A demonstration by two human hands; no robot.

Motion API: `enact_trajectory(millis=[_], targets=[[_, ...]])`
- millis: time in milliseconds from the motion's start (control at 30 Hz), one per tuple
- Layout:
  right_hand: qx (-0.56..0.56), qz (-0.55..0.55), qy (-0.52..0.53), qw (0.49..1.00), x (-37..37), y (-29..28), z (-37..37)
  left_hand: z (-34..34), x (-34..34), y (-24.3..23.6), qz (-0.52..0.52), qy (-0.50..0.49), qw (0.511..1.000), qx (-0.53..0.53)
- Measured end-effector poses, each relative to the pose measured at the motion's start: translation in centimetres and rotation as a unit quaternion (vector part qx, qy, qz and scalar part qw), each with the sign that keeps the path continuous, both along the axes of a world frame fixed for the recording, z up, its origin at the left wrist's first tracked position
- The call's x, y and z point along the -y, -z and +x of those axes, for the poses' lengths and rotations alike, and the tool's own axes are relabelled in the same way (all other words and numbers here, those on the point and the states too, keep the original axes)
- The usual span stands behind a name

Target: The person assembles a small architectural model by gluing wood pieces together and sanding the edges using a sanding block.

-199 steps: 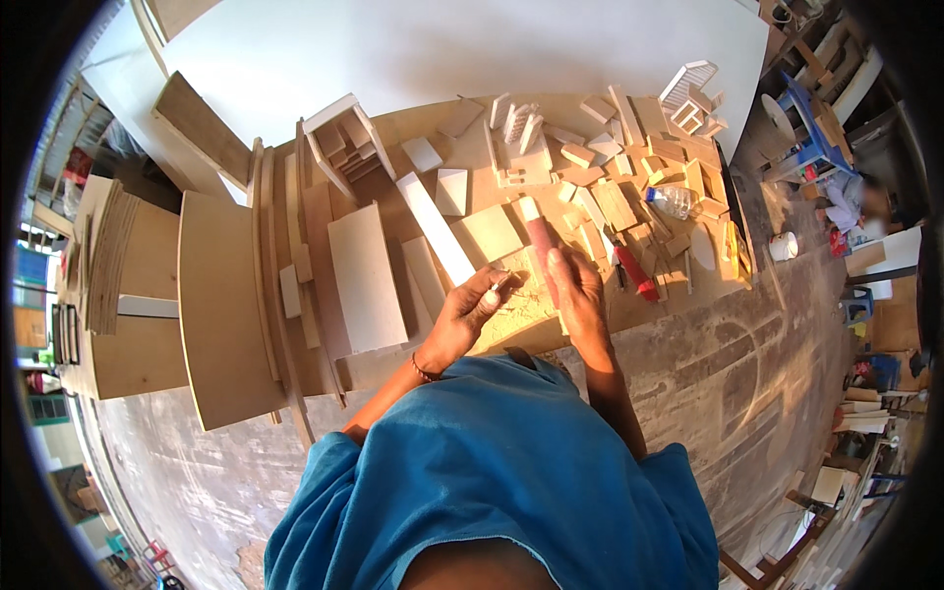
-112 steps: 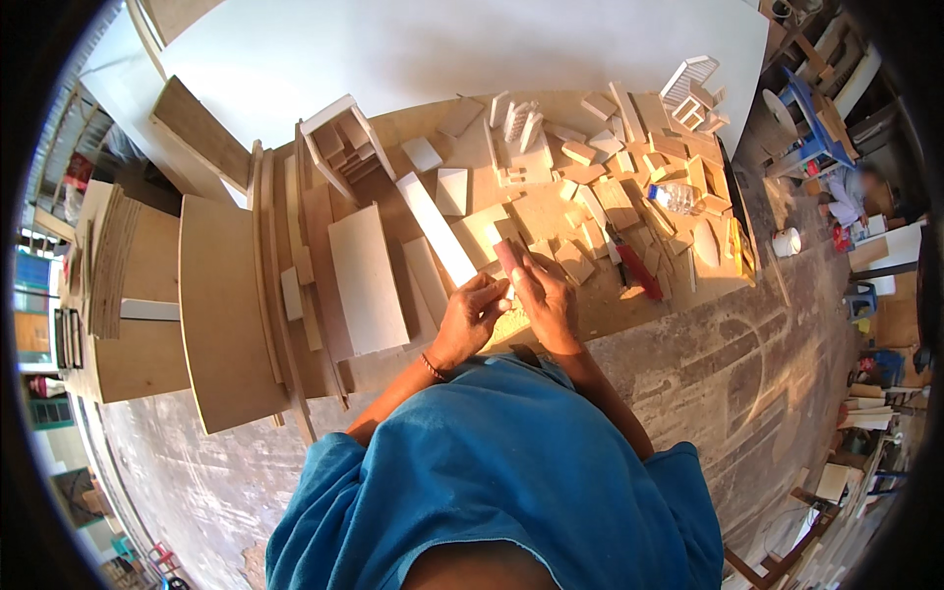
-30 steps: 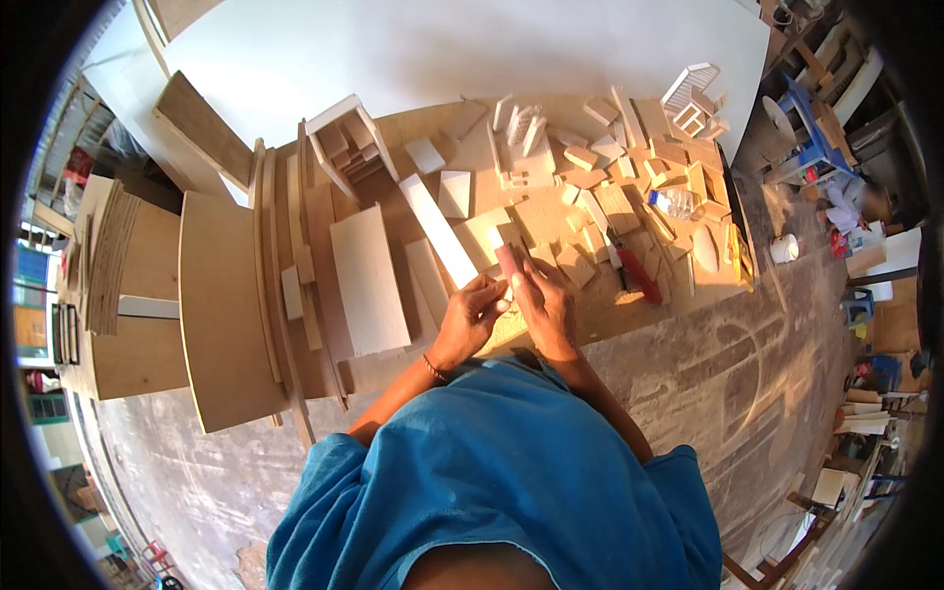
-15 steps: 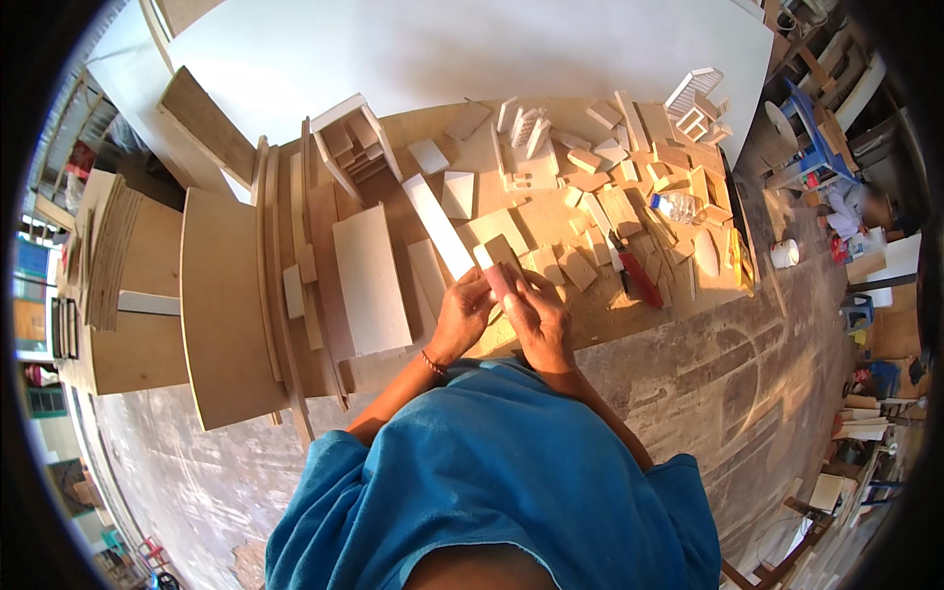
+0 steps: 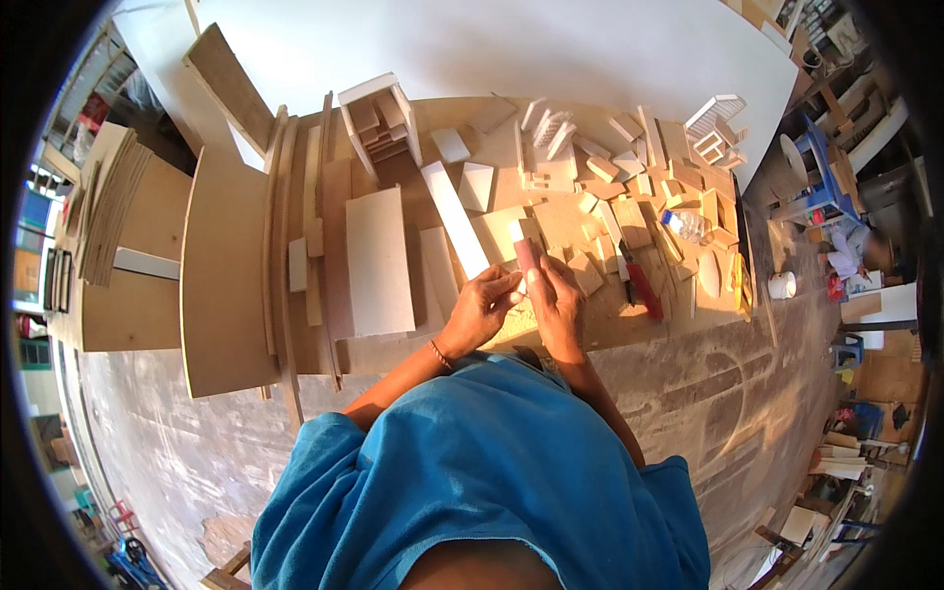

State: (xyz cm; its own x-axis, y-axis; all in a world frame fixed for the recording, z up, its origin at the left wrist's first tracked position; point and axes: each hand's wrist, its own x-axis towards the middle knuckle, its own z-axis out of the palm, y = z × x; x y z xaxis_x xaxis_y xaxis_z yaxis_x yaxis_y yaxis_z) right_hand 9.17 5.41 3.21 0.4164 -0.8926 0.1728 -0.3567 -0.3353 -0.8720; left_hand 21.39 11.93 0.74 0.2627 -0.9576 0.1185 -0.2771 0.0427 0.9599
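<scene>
My right hand (image 5: pixel 557 310) is closed round a light wooden stick wrapped in reddish sandpaper (image 5: pixel 524 254), its pale end pointing away from me. Just left of it my left hand (image 5: pixel 482 310) is closed, thumb and fingers pinching a small pale piece (image 5: pixel 519 283) against the stick; its shape is largely hidden. Pale wood dust lies under my hands. A white strip of board (image 5: pixel 454 216) stretches beyond my left hand, and a red-handled tool (image 5: pixel 644 287) lies to the right of my right hand on the cluttered plywood worktop (image 5: pixel 703 305).
Large boards (image 5: pixel 223 270) line the left. Small wooden blocks, a plastic bottle (image 5: pixel 685 224), a little shelved box (image 5: pixel 379 113) and white slatted models (image 5: pixel 715 128) sit on the worktop. At right are another person (image 5: pixel 851 251), a white bucket (image 5: pixel 782 285) and a blue plastic table (image 5: pixel 816 172).
Since the first frame my hands have drawn together around the stick. In the latest frame the whole view has shifted slightly, and the stick's end sits a little right and higher than half a second ago.
</scene>
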Motion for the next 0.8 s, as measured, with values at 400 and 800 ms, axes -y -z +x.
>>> enact_trajectory(millis=[400,800], targets=[[-0.012,-0.081,-0.050,0.995,-1.0,-0.4,0.1,0.8,0.3,0.6,-0.043,-0.033,0.998,-0.011],[0.023,-0.074,-0.051,0.996,-1.9,-0.8,0.0,0.8,0.3,0.8,-0.054,-0.037,0.998,-0.020]])
